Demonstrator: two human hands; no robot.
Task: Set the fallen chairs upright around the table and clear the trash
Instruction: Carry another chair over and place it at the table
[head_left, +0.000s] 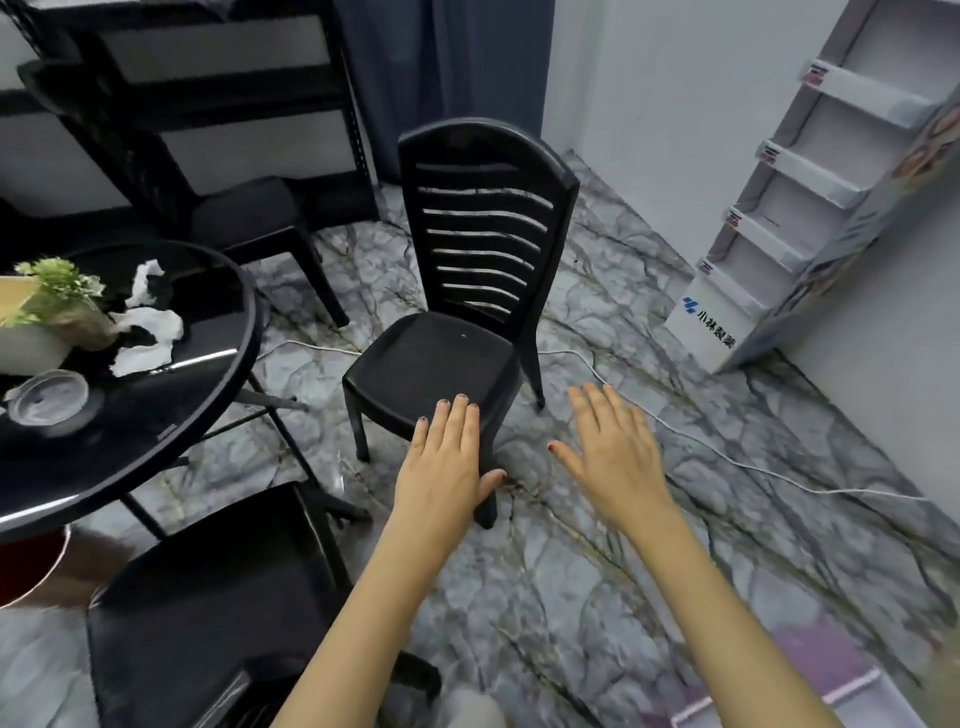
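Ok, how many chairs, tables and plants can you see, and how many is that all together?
Chairs: 3, the middle chair, the far chair, the nearest chair
Round table: 1
Plant: 1
Total: 5

Upright chair (457, 312) ahead; table (156, 431) to the left

The left hand (444, 467) has its fingertips over the seat's front edge; the right hand (615, 452) is just right of them, above the floor; a cable (727, 457) runs beyond the right fingers; left of the left fingers, the table carries tissues (148, 332), a potted plant (57, 301) and a plastic lid (49, 397); a second chair (244, 213) stands behind the table; a third chair (208, 597) is nearer than the left fingers; a display shelf (779, 218) stands far right.
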